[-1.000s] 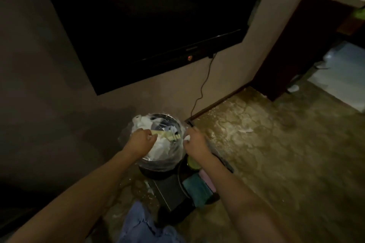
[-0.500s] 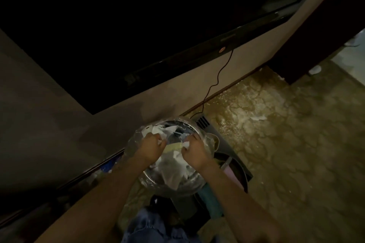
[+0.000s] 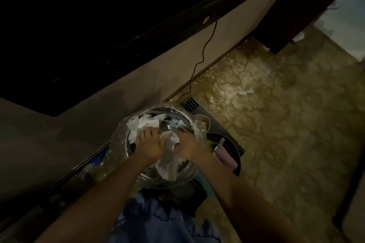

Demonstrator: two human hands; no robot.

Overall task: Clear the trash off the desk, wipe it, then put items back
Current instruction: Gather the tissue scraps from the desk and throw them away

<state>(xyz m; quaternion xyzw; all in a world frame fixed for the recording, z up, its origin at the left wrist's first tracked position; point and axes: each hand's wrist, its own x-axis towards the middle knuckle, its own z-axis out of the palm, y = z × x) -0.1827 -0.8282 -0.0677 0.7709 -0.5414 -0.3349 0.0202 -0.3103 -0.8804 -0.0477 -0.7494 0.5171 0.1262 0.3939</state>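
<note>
Dim floor [image 3: 276, 144] | both hands' fingers flat, pressing trash [image 3: 146, 126] in bin [image 3: 118, 144] | TV above

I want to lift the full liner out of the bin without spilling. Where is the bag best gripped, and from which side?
Probably by the clear liner where it folds over the bin's rim, coming from above on opposite sides. The paper trash is heaped at the middle under the left hand and right hand, so gathering the rim film inward should close it.

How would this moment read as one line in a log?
stage: trash disposal | left hand: pressing paper trash | right hand: pressing same | bin: lined, full
</note>
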